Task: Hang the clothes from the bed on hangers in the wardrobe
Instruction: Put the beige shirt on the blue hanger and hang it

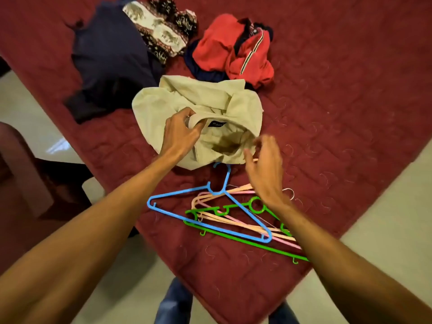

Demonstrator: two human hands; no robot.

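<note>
A crumpled beige shirt (210, 101) lies on the dark red bedspread (339, 101). My left hand (180, 134) pinches its collar beside the dark label. My right hand (264, 167), blurred, hovers with relaxed fingers over the shirt's near right edge and holds nothing. Just in front of the shirt lies a pile of hangers: a blue hanger (187, 213) on top, a green hanger (236, 239) and pink and peach ones (233, 222) beneath. Behind the shirt lie a red garment (222, 45), a navy garment (109, 57) and a patterned elephant-print cloth (161, 31).
The bed's corner points toward me, with pale tiled floor (385, 218) on both sides. A dark red chair or seat (21, 160) stands at the left. My jeans-clad legs (173, 302) show at the bottom edge. No wardrobe is in view.
</note>
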